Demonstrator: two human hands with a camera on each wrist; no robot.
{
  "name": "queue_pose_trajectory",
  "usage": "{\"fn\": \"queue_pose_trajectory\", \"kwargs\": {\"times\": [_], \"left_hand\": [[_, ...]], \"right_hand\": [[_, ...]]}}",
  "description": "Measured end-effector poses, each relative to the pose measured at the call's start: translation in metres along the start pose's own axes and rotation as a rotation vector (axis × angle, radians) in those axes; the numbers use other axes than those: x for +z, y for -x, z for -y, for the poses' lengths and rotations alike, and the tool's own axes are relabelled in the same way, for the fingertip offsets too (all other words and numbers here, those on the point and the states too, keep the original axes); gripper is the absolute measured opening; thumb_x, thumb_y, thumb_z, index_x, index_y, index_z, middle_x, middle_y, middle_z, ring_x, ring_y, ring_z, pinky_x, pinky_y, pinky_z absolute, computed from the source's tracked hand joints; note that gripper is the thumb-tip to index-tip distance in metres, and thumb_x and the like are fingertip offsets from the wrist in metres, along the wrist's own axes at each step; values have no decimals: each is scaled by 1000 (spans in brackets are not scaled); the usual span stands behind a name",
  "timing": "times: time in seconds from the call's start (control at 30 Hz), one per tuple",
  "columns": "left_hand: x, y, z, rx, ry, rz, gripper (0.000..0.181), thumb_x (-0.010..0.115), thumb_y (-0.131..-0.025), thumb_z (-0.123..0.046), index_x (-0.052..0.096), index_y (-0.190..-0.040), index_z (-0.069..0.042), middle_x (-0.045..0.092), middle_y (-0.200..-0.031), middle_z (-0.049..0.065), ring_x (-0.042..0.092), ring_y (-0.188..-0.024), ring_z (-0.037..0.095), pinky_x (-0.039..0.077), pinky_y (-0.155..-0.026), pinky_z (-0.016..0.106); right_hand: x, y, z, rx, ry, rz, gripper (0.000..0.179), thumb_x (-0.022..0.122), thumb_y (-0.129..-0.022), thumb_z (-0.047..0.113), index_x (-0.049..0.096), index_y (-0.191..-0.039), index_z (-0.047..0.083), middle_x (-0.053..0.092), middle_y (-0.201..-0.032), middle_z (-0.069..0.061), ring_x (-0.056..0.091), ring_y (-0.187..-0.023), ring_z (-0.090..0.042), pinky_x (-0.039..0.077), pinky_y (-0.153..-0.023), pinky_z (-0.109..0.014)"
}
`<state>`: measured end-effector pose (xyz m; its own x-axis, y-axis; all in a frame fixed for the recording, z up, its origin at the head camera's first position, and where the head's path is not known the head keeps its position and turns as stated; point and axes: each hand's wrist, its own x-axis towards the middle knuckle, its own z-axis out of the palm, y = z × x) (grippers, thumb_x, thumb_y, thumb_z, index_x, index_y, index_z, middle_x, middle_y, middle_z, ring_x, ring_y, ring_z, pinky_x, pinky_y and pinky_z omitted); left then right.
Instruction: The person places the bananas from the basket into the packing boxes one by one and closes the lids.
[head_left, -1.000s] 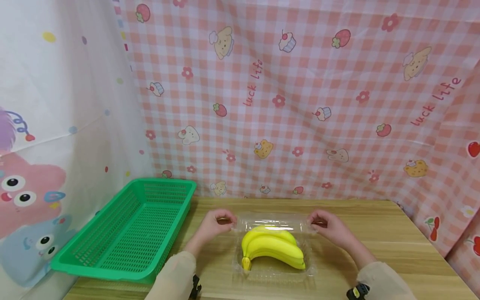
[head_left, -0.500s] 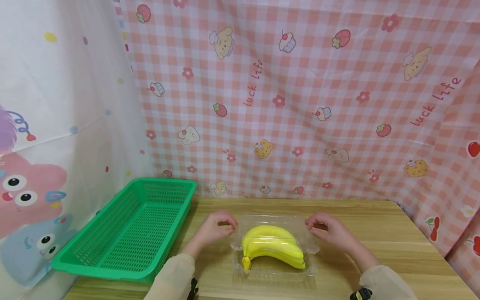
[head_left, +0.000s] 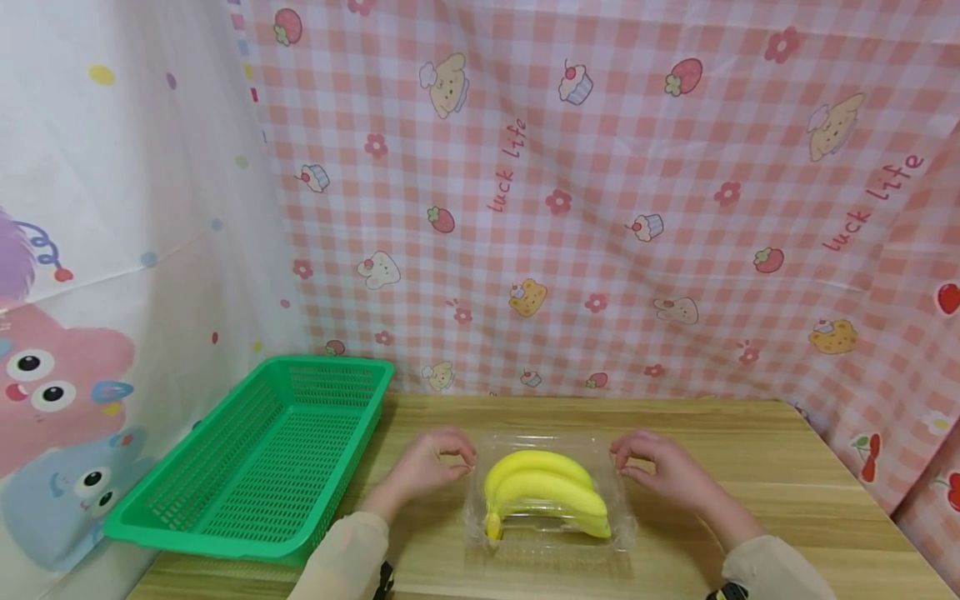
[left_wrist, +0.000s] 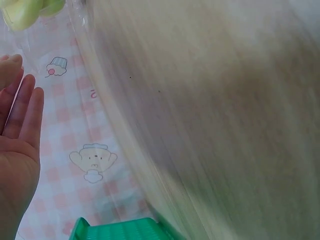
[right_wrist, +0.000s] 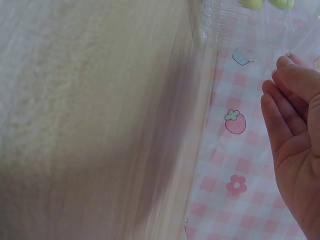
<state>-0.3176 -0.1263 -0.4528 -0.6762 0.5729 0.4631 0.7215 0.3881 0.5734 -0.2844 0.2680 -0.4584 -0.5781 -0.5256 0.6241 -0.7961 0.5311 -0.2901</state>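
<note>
A bunch of yellow bananas (head_left: 543, 492) lies inside a clear plastic clamshell box (head_left: 555, 550) on the wooden table. The box's transparent lid (head_left: 551, 442) is over the fruit, its front edge low near the box's front rim. At the lid's left side, my left hand (head_left: 431, 462) pinches the plastic between thumb and index finger. My right hand (head_left: 663, 467) pinches the right side likewise. In the left wrist view, the banana tips (left_wrist: 22, 12) show at the top corner, beyond the hand. The right wrist view has the clear plastic (right_wrist: 225, 22) just above the fingers.
A green plastic basket (head_left: 195, 546) with slotted walls stands on the left of the wooden table (head_left: 765, 467). Behind the table hangs a pink checked cloth (head_left: 630, 275), and a white printed cloth (head_left: 180, 250) hangs on the left.
The lid has swung down and toward me over the bananas, its front edge dropping to the box's front. Both hands have stayed at its sides, sinking slightly.
</note>
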Motion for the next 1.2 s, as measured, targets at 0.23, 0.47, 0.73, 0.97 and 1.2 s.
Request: {"fn": "queue_pose_trajectory", "kwargs": {"times": [0.23,0.47,0.73,0.97,1.2], "left_hand": [[0,1,0,-6,-46,32,18,77,-77,6,75,-81,-12,71,-100,1,64,-98,18,53,-91,36],[-3,3,-7,-2,-119,70,17,77,-78,4,74,-82,-12,69,-103,0,63,-100,18,53,-92,35],[-5,6,-17,67,-261,64,12,77,-81,-1,73,-84,-12,69,-98,-2,64,-96,16,53,-90,33],[-5,12,-25,30,-296,17,10,76,-83,-6,72,-85,-15,68,-95,-5,63,-94,14,53,-88,36],[-4,22,-34,-106,-193,-9,7,74,-85,-6,73,-90,-12,66,-95,-3,63,-91,15,57,-78,36]], "right_hand": [[-1,0,2,-16,33,9,39,80,-69,-12,63,-83,21,70,-101,-4,65,-94,-25,57,-79,-44],[-2,2,6,-21,51,-3,37,80,-71,-10,65,-86,20,69,-100,-3,66,-93,-24,57,-79,-42],[-6,6,16,38,71,-8,27,78,-78,-5,68,-89,18,66,-100,3,65,-91,-16,57,-77,-38],[-8,7,25,68,65,-23,25,77,-79,-3,67,-90,17,67,-99,0,64,-91,-16,58,-77,-38],[-11,13,35,199,-87,-26,20,75,-85,-1,68,-94,15,65,-100,2,63,-94,-12,59,-77,-36]]}}
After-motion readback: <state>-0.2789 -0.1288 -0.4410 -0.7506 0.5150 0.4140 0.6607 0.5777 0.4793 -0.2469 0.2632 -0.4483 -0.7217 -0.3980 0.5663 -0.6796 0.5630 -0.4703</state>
